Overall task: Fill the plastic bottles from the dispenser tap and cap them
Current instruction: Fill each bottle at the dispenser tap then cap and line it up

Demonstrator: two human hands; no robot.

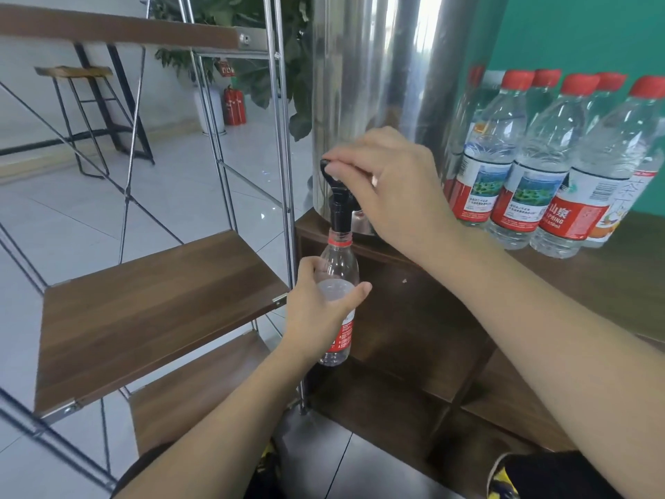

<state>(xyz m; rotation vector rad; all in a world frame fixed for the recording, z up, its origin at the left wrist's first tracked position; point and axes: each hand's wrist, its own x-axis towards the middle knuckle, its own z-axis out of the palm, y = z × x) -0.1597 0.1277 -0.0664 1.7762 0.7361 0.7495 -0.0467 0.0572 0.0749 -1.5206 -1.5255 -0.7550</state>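
1. Directly under the black tap (340,207) of the steel dispenser (381,84), the uncapped bottle (338,268) stands upright, its mouth at the spout
2. Left hand (316,311) wraps the bottle's middle
3. Right hand (392,181) pinches the tap lever
4. Capped bottles (539,163) stand beside the dispenser on the wooden counter (611,282)

- The left hand (316,311) covers the middle of the bottle (338,261).
- The dispenser (381,84) top is cut off.
- The back-row bottles (545,84) are mostly hidden.

Shiny steel dispenser (378,102), clear plastic bottle (338,261), wood-grain shelf (144,307).
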